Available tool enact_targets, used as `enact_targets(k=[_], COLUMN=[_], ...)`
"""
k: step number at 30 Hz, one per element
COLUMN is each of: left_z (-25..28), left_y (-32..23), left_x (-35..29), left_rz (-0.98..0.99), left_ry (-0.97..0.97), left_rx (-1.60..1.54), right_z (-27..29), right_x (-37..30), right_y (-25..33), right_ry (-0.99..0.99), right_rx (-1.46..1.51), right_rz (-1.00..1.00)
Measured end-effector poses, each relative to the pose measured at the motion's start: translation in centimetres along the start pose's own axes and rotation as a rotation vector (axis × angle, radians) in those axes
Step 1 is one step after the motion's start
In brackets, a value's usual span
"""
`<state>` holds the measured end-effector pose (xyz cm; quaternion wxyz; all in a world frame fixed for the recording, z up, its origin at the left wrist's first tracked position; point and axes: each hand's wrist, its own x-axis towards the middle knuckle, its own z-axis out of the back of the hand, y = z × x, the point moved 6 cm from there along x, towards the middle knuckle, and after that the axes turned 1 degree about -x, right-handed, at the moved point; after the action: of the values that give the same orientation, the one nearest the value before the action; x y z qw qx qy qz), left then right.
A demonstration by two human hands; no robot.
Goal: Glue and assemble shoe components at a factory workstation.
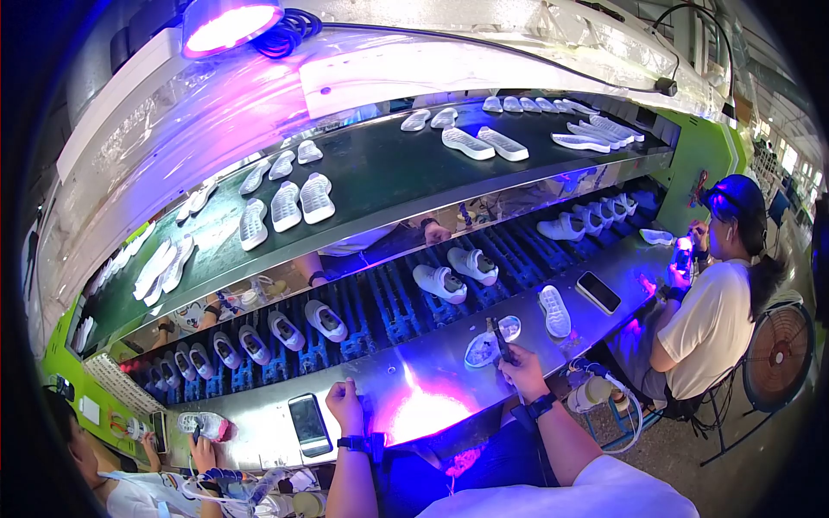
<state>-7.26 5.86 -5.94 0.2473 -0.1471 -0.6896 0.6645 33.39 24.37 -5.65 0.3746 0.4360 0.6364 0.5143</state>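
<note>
Steel ledge (268, 432), smooth, shiny, pink-violet glare mid-span; workshop around it, green machine panel (704, 142) past its far right end. Just beyond the ledge: blue ridged conveyor (393, 315) carrying rounded pale shoes (326, 321). Higher behind the ledge: flat dark-green belt (371, 164) with white molded soles (317, 198), dimpled inside. Round lamp (231, 30) glows high above the ledge's far side.

Right half of ledge: shallow white bowl (480, 352), contents too small to tell; small white cup (510, 327) beside it. Right hand (522, 373), above the ledge, grips a slim dark tool (501, 343), tilted, at the bowl. Left hand (344, 406), over the ledge's front part, curled into a fist near a black phone (309, 425). Lone sole (554, 312) farther right on the ledge. Co-worker (708, 293) sits at the ledge's right end, round fan (779, 356) behind.
</note>
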Motion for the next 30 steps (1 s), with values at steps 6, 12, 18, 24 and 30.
enact_targets(k=[6,12,18,24,30], left_z=[-0.44,-0.57,-0.73,-0.95,-0.73], left_y=[-0.32,0.26,0.35,-0.14,0.35], left_x=[-0.4,-0.01,0.17,0.26,0.42], left_rz=[0.016,0.017,-0.003,-0.015,0.007], left_ry=[-0.005,-0.005,-0.017,-0.01,-0.005], left_rx=[-0.013,-0.005,-0.01,-0.016,-0.022], right_z=[0.22,0.27,-0.03,0.03,-0.19], right_x=[-0.13,0.05,-0.1,0.2,0.12], right_y=[0.28,0.22,0.65,-0.01,0.1], right_ry=[-0.013,-0.018,-0.012,-0.016,-0.022], right_rx=[-0.015,0.0,-0.037,-0.005,-0.008], right_rz=[0.009,0.011,0.002,0.0,0.007])
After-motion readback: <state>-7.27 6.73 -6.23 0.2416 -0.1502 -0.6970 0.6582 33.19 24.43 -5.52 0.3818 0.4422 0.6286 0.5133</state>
